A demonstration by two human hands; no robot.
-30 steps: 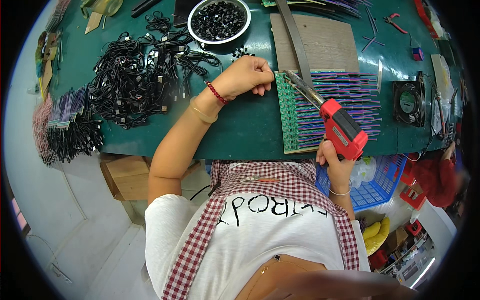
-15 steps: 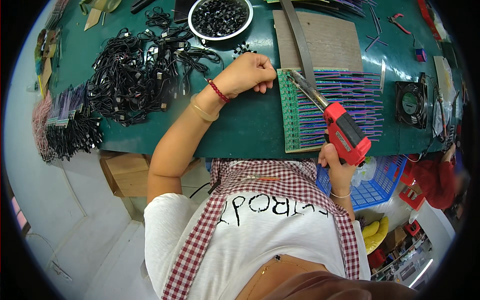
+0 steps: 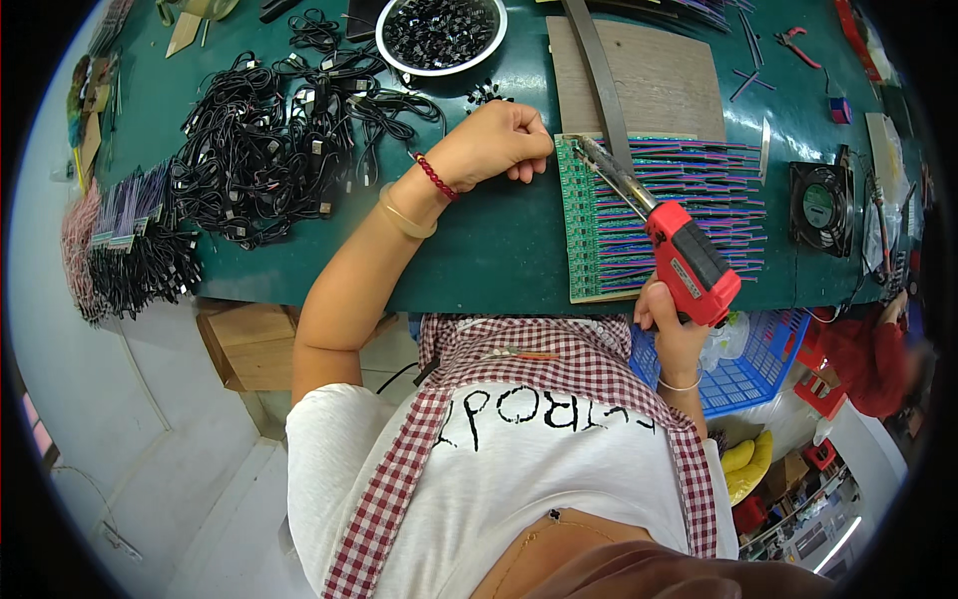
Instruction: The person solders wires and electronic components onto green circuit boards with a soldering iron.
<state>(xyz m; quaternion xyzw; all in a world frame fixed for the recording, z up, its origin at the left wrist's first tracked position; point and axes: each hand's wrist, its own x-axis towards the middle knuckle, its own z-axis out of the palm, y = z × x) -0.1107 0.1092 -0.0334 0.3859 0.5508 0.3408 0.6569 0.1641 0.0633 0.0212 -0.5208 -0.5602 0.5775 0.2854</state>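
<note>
My right hand (image 3: 679,334) grips a red and black soldering gun (image 3: 691,262) by its handle. The gun's metal front slants up and left, and its tip lies over the far end of a row of green circuit boards (image 3: 581,225). Thin coloured wires (image 3: 699,215) run rightward from the boards in bundles. Beside that far end, my left hand (image 3: 507,148) is closed, with thumb and fingers pinched together close to the boards' left edge. Whatever it pinches is too small or hidden to make out.
Left of me lies a heap of black cables (image 3: 259,150). A white bowl (image 3: 501,45) of small black parts stands at the back. A grey metal bar (image 3: 602,85) crosses a wooden board (image 3: 664,75). A black fan (image 3: 820,208) and red-handled pliers (image 3: 798,47) are on the right.
Hardly anything differs. The hands and the soldering gun keep nearly the same place at the far end of the boards; the whole view has shifted very slightly.
</note>
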